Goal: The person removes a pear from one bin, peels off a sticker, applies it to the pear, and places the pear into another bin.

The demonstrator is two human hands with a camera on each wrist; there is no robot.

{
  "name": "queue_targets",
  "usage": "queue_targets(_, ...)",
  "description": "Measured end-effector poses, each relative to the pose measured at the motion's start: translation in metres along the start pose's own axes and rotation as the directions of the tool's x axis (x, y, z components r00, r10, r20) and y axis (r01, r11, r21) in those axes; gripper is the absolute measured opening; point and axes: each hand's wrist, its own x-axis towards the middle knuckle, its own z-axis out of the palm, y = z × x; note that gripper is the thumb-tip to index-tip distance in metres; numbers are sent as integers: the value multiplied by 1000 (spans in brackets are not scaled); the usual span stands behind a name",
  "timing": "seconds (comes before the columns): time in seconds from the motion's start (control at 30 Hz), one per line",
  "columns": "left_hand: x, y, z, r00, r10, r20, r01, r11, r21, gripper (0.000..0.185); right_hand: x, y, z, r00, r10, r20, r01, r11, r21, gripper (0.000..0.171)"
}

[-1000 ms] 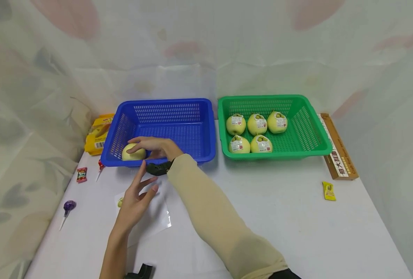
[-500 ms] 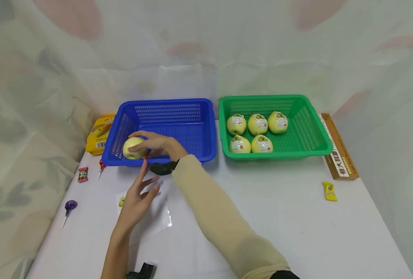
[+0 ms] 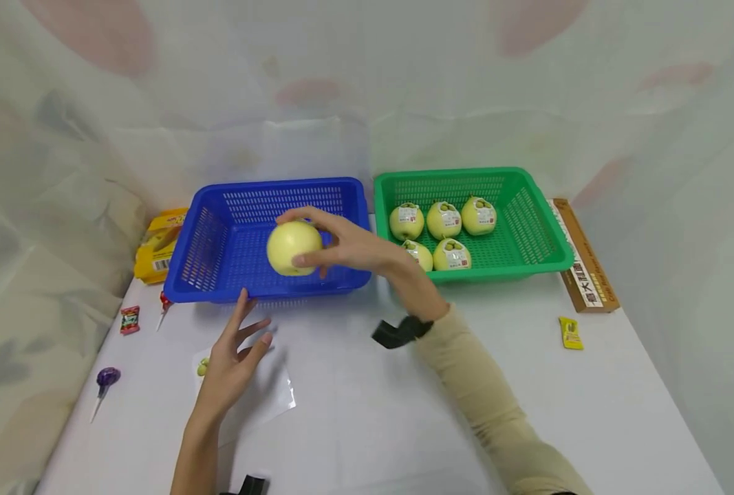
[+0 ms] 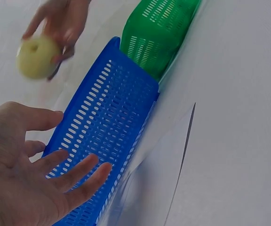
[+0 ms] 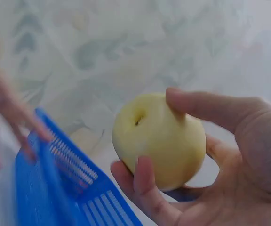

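White table (image 3: pixel 441 385), draped backdrop, perhaps cloth.

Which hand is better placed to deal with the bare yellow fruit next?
The right hand: it already grips the yellow fruit above the blue basket. The left hand hovers open and empty over the clear bag on the table, so it would probably have to reach up first.
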Motion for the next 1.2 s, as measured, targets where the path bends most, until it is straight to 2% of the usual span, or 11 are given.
queue_targets(0.1, 1, 0, 1, 1000, 2, -6, -2, 1000, -10, 89, -58, 8, 2, 1000, -4, 18, 4, 999, -51, 64)
queue_targets(0.27, 2, 3, 2, 999, 26, -24, -26, 999, -19, 88, -144, 46, 24, 989, 139, 54, -136, 990, -48, 65)
queue_targets(0.33, 2, 4, 2, 999, 35, -27, -36, 999, -29, 85, -168, 62, 33, 978, 204, 43, -201, 978, -65, 65)
queue_targets(0.43, 3, 7, 5, 999, 46, -21, -47, 997, -53, 81, -193, 82, 44, 969, 247, -7, -246, 961, -128, 64)
queue_targets(0.63, 1, 8, 16, 997, 76, 20, -74, 994, -84, 71, -214, 100, 54, 975, 214, -61, -223, 930, -292, 62)
queue_targets(0.73, -1, 7, 21, 996, 67, 57, -62, 995, -76, 69, -218, 103, 57, 977, 199, -75, -213, 915, -342, 64)
queue_targets(0.9, -3, 8, 24, 995, 26, 98, -23, 999, -33, 62, -223, 104, 57, 973, 214, -87, -231, 910, -343, 72)
queue_targets(1.03, -9, 11, 21, 994, 20, 111, -23, 999, 28, 55, -227, 101, 54, 973, 216, -85, -232, 914, -332, 76)
queue_targets(1.2, -26, 16, 9, 998, 19, 58, -26, 994, 110, 51, -234, 86, 48, 965, 249, -81, -262, 910, -321, 77)
